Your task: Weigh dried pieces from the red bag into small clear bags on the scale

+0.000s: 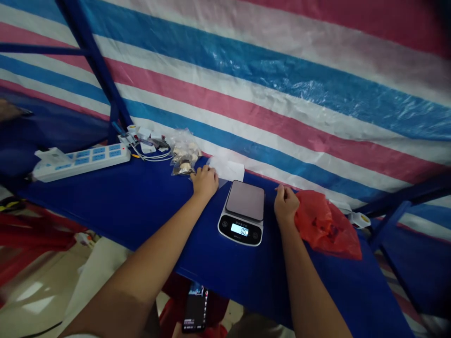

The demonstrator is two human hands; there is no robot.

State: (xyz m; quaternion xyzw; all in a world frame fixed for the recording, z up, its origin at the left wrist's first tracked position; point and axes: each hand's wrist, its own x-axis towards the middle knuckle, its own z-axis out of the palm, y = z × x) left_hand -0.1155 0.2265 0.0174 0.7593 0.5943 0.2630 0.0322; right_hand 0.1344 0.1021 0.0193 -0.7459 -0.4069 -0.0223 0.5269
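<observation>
A kitchen scale (245, 202) with a white body lies between my hands, and its lit display reads 0.0. My left hand (205, 182) is to the scale's left, fingers curled down to the table beside clear plastic bags (185, 152) with pale pieces in them and a white sheet or bag (227, 168). What lies under those fingertips is hidden. To the scale's right, my right hand (286, 203) is closed, thumb and finger pinched together; anything in the pinch is too small to name. It is next to a crumpled red plastic bag (329, 223).
A white power strip (84, 162) and a tangle of cables (151, 150) lie left on the blue table (141, 202). A striped tarp (246, 94) rises behind. Below the front edge shows a lit phone (195, 307). Another person's hand (9, 110) is at far left.
</observation>
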